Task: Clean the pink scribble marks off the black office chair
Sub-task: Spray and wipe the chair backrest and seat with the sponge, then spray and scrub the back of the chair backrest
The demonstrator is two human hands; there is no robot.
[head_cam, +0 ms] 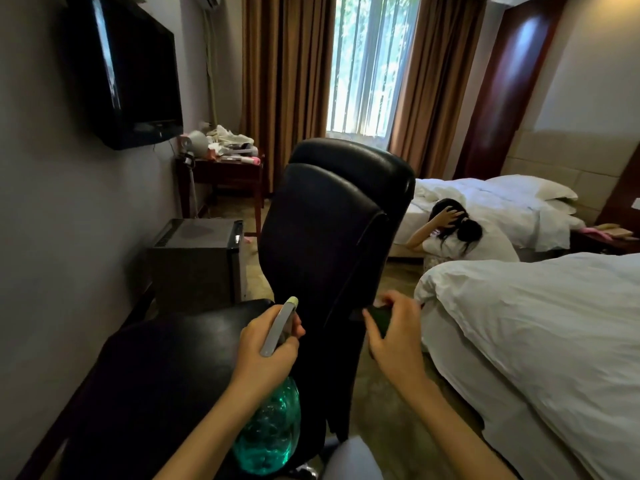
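A green spray bottle [270, 434] is gripped by the left hand [265, 346], with the fingers curled round its grey trigger head and the nozzle pointed at the lower backrest of the black office chair [332, 223]. The chair is placed mid-room, between the wall and a white bed [540, 323]. A small dark item [379, 318], too dim to be identified, is pinched in the right hand [396, 337] just beside the chair's right edge.

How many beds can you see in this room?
2. The near bed lies on the right, beside the black chair. The far bed stands behind it, toward the window, with pillows on it. Any others would be out of view.
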